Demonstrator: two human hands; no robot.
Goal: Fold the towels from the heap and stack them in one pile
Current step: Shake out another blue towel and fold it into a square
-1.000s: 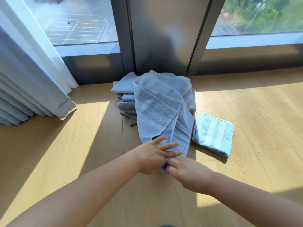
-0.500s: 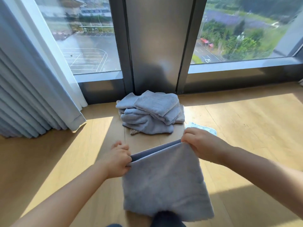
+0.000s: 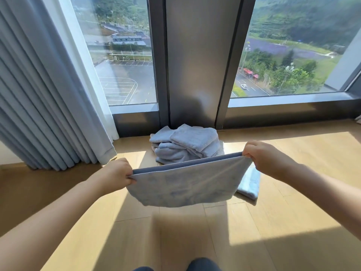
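Towel point(image 3: 181, 184), the blue one, is hanging in the air between the two hands, above the wooden floor point(image 3: 273, 231). The left hand point(image 3: 115, 173) is pinching its left top corner with curled fingers, and the right hand point(image 3: 261, 155) is pinching the right top corner in the same way. The top edge is being pulled tight, so the long axis of the towel is running from left to right, a little higher at the right side. Two layers are showing along this edge, so I think it is already doubled once.

The heap point(image 3: 187, 143) of unfolded towels is lying behind it, against the window frame point(image 3: 191, 75). One folded towel point(image 3: 251, 182) is lying on the floor to the right, partly hidden behind the right corner of the hanging one. This is the relation that matters: the place for the pile is lying below and near the right hand, well apart from the left hand. In my judgement the next fold is asking the left hand to bring its corner across to the right one. After that, the right hand is the nearer one for laying the towel down on the folded towel.
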